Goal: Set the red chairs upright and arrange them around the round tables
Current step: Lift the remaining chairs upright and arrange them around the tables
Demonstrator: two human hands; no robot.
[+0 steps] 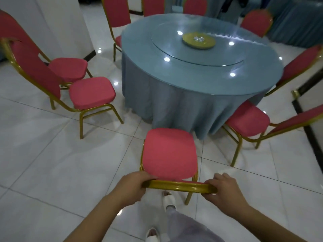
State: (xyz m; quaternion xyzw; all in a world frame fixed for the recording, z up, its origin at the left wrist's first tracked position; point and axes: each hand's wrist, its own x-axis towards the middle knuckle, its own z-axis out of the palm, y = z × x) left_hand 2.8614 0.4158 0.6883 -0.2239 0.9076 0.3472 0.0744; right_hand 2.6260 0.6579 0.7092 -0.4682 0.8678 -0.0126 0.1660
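Two hands: left hand [132, 186] and right hand [225, 194] both clamped on back rail of upright red chair [168, 152].
Desk [192, 102]: round, blue cloth.
Glass turntable [174, 49]: carries yellow dish [198, 40].

Held chair [169, 154]: backrest seen edge-on from above, its face not visible; front legs hidden under the seat. Left hand [132, 186] and right hand [225, 194]: part of each grip concealed by the top rail. Bench [192, 70]: base hidden by the tablecloth [174, 105]. Two far chairs [153, 6] at the bench's far edge: backs cut by the picture's top. Right chair [248, 117]: back cut at the picture's right side. Background beyond the far edge: blurred.
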